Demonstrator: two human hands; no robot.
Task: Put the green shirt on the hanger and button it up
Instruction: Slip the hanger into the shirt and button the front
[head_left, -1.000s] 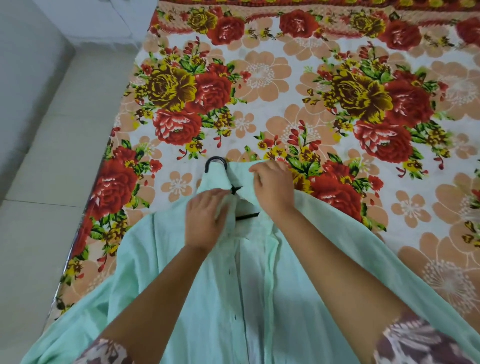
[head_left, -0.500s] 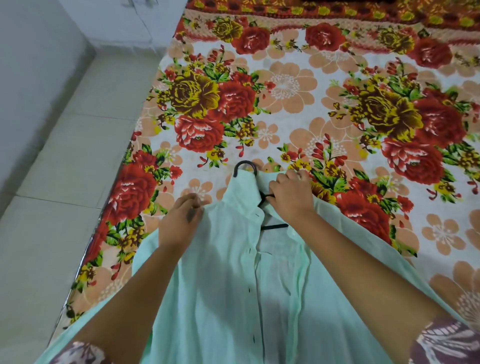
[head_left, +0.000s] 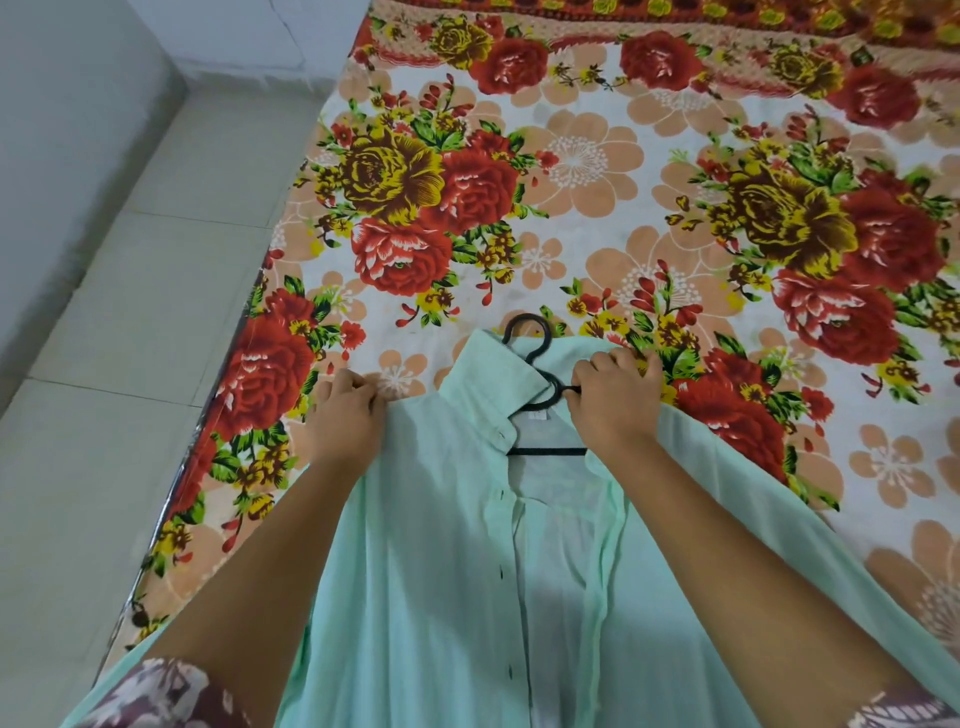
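Note:
A pale green shirt (head_left: 431, 561) lies face up on the bed, collar away from me, its front open down the middle with small dark buttons along one edge. A black hanger (head_left: 535, 343) sits inside it; the hook pokes out past the collar and a crossbar shows in the neck opening. My left hand (head_left: 345, 415) pinches the shirt's left shoulder at its outer edge. My right hand (head_left: 615, 397) grips the right side of the collar together with the hanger's arm. Both forearms lie over the shirt's body.
The bed carries a sheet (head_left: 597, 171) printed with large red and yellow flowers. Its left edge drops to a pale tiled floor (head_left: 119, 364), with a white wall (head_left: 62, 104) beyond. The shirt's sleeves spread out to both sides near me.
My left hand has moved outward from the collar to the left shoulder, pulling the cloth flat. The right hand stays at the collar and hanger. The camera has shifted, so the shirt sits further right.

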